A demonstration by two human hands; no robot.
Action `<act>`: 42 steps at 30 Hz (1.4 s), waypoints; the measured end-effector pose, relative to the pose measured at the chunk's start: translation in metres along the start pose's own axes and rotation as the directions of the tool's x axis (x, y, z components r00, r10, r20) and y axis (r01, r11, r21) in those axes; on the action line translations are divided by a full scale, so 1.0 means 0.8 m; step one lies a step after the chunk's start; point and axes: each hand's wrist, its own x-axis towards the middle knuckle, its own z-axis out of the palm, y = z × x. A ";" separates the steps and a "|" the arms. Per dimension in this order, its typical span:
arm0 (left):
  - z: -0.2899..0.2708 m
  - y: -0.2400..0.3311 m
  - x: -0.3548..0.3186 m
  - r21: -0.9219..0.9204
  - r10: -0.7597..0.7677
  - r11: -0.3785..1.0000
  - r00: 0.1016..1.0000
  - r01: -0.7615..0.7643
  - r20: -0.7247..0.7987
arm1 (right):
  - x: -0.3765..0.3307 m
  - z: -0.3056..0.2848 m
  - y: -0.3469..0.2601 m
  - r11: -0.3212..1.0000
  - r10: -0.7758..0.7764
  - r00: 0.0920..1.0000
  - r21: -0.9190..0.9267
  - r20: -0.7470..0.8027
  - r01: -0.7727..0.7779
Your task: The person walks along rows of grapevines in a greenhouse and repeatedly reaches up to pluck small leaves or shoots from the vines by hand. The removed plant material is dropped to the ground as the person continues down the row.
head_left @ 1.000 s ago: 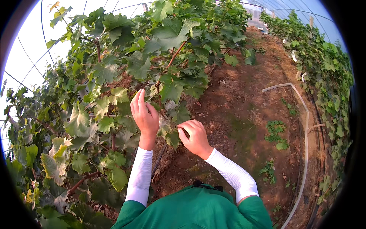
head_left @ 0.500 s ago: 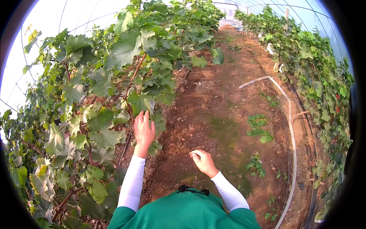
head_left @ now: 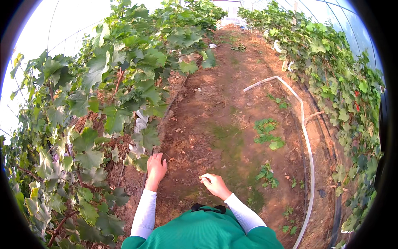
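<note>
My left hand (head_left: 156, 171) is beside the lower leaves of a grapevine (head_left: 89, 159), over the edge of the soil path. Its fingers point forward, loosely bent, with the thumb apart, and nothing shows in it. Over the path, my right hand (head_left: 215, 185) is closed in a pinch. A tiny pale bit shows at its fingertips, too small to name. White bag-like wrappings (head_left: 141, 121) hang among the vine leaves ahead of my left hand, partly hidden by foliage.
A brown soil path (head_left: 195, 137) runs ahead between two vine rows. A pale bent pipe or hose (head_left: 307, 143) lies along its right side, near a dark hose (head_left: 331, 153). Low green plants (head_left: 267, 132) grow on the path. The right row of vines (head_left: 327, 62) stands beyond.
My left hand has drawn back and down from the vine leaves, its fingers less spread. My right hand stays pinched. The view has shifted right, and more of the white wrappings shows.
</note>
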 end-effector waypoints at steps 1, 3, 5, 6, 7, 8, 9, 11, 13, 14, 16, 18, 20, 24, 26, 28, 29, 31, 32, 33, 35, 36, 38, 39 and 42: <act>0.013 0.008 -0.009 -0.018 -0.006 1.000 0.999 0.007 0.049 | -0.009 -0.005 0.006 1.000 0.022 1.000 0.016 0.005 -0.022; 0.038 0.026 -0.030 -0.065 -0.010 0.998 0.988 0.020 0.153 | -0.030 -0.021 0.007 0.998 0.057 0.998 0.000 0.033 -0.057; 0.066 0.042 -0.045 -0.138 -0.004 0.990 0.967 0.040 0.254 | -0.042 -0.034 0.027 0.995 0.049 0.998 -0.087 0.031 -0.046; 0.076 0.049 -0.052 -0.150 0.007 0.988 0.947 0.044 0.322 | -0.050 -0.038 0.034 0.992 0.045 0.999 -0.122 0.028 -0.041; 0.087 0.057 -0.062 -0.164 0.015 0.985 0.920 0.054 0.392 | -0.059 -0.044 0.037 0.987 0.058 0.998 -0.149 0.019 -0.055; 0.099 0.066 -0.075 -0.177 0.021 0.982 0.886 0.069 0.463 | -0.074 -0.047 0.045 0.988 0.088 0.996 -0.132 0.018 -0.085; 0.106 0.077 -0.080 -0.170 0.030 0.983 0.850 0.070 0.526 | -0.081 -0.052 0.052 0.987 0.106 0.994 -0.119 0.010 -0.104; 0.116 0.090 -0.086 -0.169 0.058 0.983 0.753 0.071 0.656 | -0.097 -0.056 0.063 0.983 0.166 0.986 -0.073 -0.003 -0.166; 0.131 0.096 -0.091 -0.167 0.085 0.984 0.669 0.060 0.738 | -0.104 -0.060 0.072 0.976 0.211 0.977 -0.058 0.005 -0.211; 0.139 0.098 -0.092 -0.158 0.088 0.986 0.640 0.054 0.763 | -0.106 -0.062 0.076 0.971 0.235 0.972 -0.050 0.007 -0.234; 0.149 0.105 -0.089 -0.143 0.092 0.989 0.582 0.041 0.808 | -0.103 -0.070 0.074 0.969 0.235 0.972 -0.072 -0.013 -0.235; 0.165 0.111 -0.080 -0.122 0.091 0.992 0.539 0.022 0.837 | -0.100 -0.077 0.082 0.970 0.230 0.972 -0.072 -0.047 -0.233; 0.187 0.110 -0.076 -0.132 0.114 0.991 0.525 -0.005 0.844 | -0.095 -0.087 0.091 0.970 0.211 0.974 -0.108 -0.080 -0.219; 0.226 0.136 -0.037 -0.146 0.145 0.989 0.440 -0.033 0.886 | -0.073 -0.119 0.109 0.960 0.246 0.961 -0.108 -0.124 -0.260; 0.250 0.150 -0.019 -0.152 0.165 0.986 0.396 -0.064 0.903 | -0.058 -0.136 0.129 0.963 0.219 0.960 -0.120 -0.174 -0.242; 0.280 0.165 0.004 -0.159 0.186 0.982 0.369 -0.103 0.911 | -0.036 -0.165 0.136 0.951 0.244 0.948 -0.140 -0.202 -0.275; 0.291 0.170 0.015 -0.160 0.193 0.980 0.355 -0.121 0.915 | -0.024 -0.176 0.145 0.942 0.264 0.941 -0.151 -0.213 -0.298; 0.318 0.189 0.042 -0.181 0.222 0.972 0.333 -0.150 0.916 | 0.001 -0.213 0.145 0.914 0.284 0.934 -0.234 -0.215 -0.332; 0.328 0.196 0.055 -0.192 0.232 0.970 0.333 -0.147 0.914 | 0.014 -0.230 0.144 0.897 0.296 0.930 -0.273 -0.218 -0.349; 0.340 0.205 0.070 -0.206 0.245 0.967 0.330 -0.149 0.911 | 0.027 -0.245 0.146 0.883 0.308 0.923 -0.292 -0.232 -0.368; 0.364 0.227 0.104 -0.249 0.293 0.954 0.345 -0.166 0.892 | 0.056 -0.271 0.151 0.885 0.328 0.918 -0.266 -0.223 -0.381; 0.377 0.238 0.120 -0.273 0.320 0.946 0.364 -0.177 0.875 | 0.069 -0.284 0.153 0.882 0.338 0.912 -0.259 -0.233 -0.394; 0.398 0.248 0.146 -0.291 0.351 0.934 0.379 -0.206 0.856 | 0.097 -0.305 0.159 0.888 0.272 0.927 -0.304 -0.259 -0.346; 0.411 0.254 0.156 -0.288 0.350 0.933 0.363 -0.215 0.864 | 0.111 -0.315 0.161 0.878 0.264 0.925 -0.328 -0.273 -0.348; 0.444 0.268 0.190 -0.285 0.362 0.921 0.320 -0.265 0.875 | 0.144 -0.337 0.170 0.877 0.246 0.916 -0.329 -0.316 -0.349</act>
